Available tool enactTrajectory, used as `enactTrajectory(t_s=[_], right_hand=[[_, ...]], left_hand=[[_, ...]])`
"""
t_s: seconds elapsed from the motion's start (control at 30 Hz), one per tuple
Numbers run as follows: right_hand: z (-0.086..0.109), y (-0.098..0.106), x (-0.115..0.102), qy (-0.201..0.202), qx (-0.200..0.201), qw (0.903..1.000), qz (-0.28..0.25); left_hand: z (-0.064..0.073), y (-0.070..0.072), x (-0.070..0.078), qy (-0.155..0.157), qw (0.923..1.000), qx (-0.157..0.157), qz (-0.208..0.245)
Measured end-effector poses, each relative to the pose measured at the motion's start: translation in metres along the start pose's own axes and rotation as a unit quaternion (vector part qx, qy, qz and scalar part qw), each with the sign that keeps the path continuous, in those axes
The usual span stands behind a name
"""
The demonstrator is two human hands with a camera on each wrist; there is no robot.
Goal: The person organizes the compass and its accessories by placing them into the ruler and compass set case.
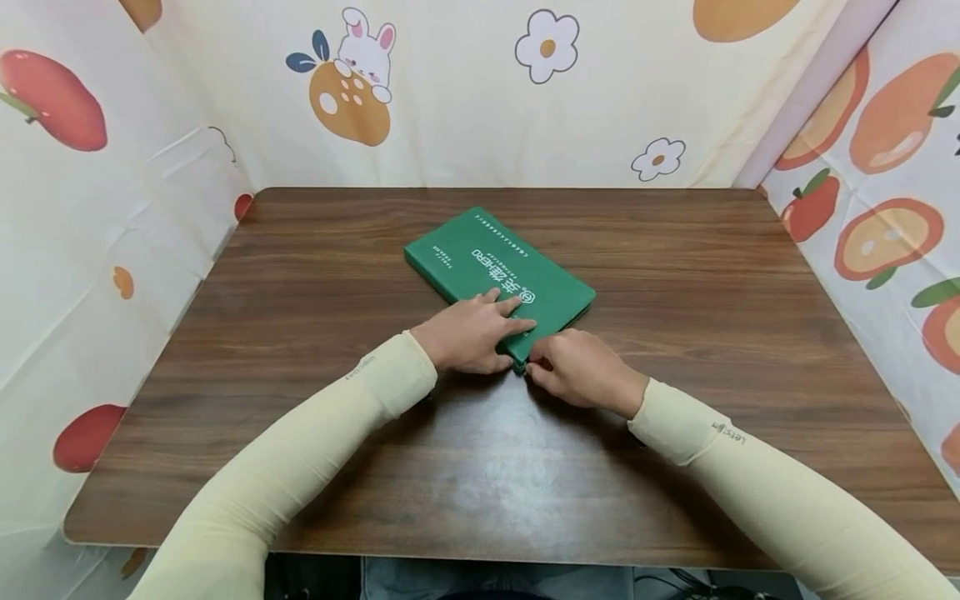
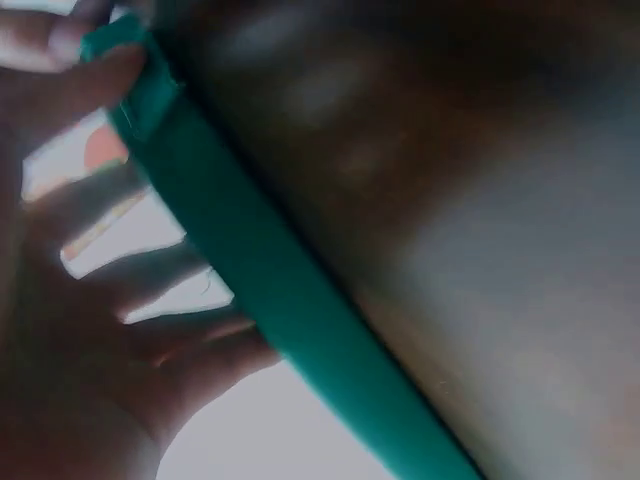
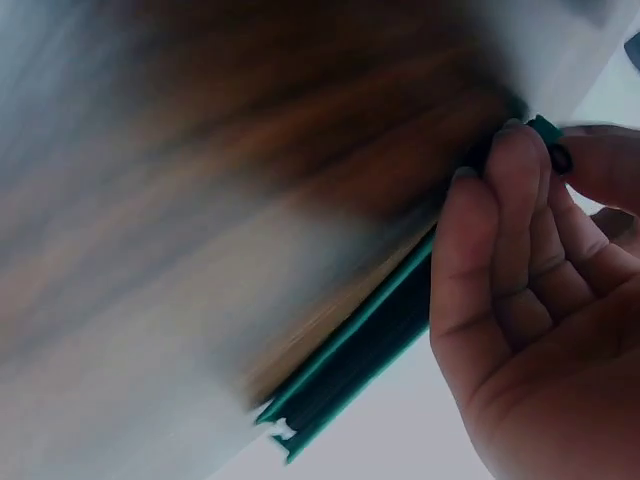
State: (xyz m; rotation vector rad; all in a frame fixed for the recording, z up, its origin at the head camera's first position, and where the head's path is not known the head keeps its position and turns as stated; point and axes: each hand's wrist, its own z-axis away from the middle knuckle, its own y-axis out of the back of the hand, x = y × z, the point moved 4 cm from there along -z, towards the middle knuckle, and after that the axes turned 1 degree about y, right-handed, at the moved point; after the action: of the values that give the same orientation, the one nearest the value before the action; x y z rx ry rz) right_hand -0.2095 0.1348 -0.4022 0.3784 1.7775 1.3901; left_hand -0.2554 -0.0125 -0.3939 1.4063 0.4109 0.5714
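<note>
A flat green case (image 1: pixel 551 283) with white HERO lettering lies turned at an angle on the table. My left hand (image 1: pixel 474 333) rests spread over its top near the front corner. In the left wrist view the left thumb (image 2: pixel 100 80) presses against the end of the green side. My right hand (image 1: pixel 577 367) is at that same front corner with fingers curled, pinching it. The right wrist view shows a green tip and a small black loop (image 3: pixel 561 158) at the right fingertips. Along the case's side (image 3: pixel 350 340), a dark band runs between two green edges.
The brown wood-grain table (image 1: pixel 315 275) reaches well out on both sides of the case. Fruit-printed curtains (image 1: pixel 465 100) close it in at the back, left and right. Dark cables (image 1: pixel 697 583) show below its front edge.
</note>
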Motion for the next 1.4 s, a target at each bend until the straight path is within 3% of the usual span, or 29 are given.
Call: enactTrajectory(t_s=[0.13, 0.3, 0.47, 0.6, 0.7, 0.83, 0.93, 1.03, 1.2, 1.3, 1.4], right_hand=[[-0.001, -0.005, -0.012, 0.023, 0.007, 0.9997, 0.001], [-0.002, -0.014, -0.029, 0.042, 0.01, 0.9991, 0.003], [-0.002, -0.014, -0.045, 0.063, -0.025, 0.9977, -0.005], [-0.002, -0.001, -0.048, 0.079, -0.006, 0.9969, -0.003], [-0.004, 0.015, -0.038, 0.075, 0.034, 0.9965, 0.009], [-0.006, 0.034, -0.007, 0.038, 0.069, 0.9956, 0.05], [-0.004, 0.039, 0.021, 0.014, 0.044, 0.9949, 0.09], [0.003, 0.037, 0.043, -0.01, -0.014, 0.9925, 0.121], [0.021, 0.031, 0.059, -0.068, -0.079, 0.9857, 0.133], [0.033, 0.03, 0.056, -0.071, -0.078, 0.9843, 0.141], [0.04, 0.03, 0.049, -0.046, -0.05, 0.9839, 0.165]], left_hand=[[-0.004, 0.003, 0.002, -0.008, 0.9992, 0.027, 0.03], [-0.006, 0.001, 0.005, -0.039, 0.997, 0.067, -0.005], [-0.004, 0.0, 0.006, -0.027, 0.9982, 0.04, -0.036], [0.001, 0.002, 0.007, -0.061, 0.9973, 0.027, -0.029], [0.009, 0.004, 0.005, -0.091, 0.9957, 0.02, -0.002], [0.025, 0.003, -0.001, -0.093, 0.9949, -0.029, 0.023], [0.039, 0.003, -0.005, -0.095, 0.9932, -0.066, 0.015], [0.053, 0.005, -0.011, -0.099, 0.9928, -0.065, -0.01], [0.064, 0.008, -0.026, -0.061, 0.9971, -0.024, -0.039], [0.065, 0.009, -0.033, -0.021, 0.9982, -0.009, -0.056], [0.064, 0.008, -0.039, 0.015, 0.9961, -0.008, -0.087]])
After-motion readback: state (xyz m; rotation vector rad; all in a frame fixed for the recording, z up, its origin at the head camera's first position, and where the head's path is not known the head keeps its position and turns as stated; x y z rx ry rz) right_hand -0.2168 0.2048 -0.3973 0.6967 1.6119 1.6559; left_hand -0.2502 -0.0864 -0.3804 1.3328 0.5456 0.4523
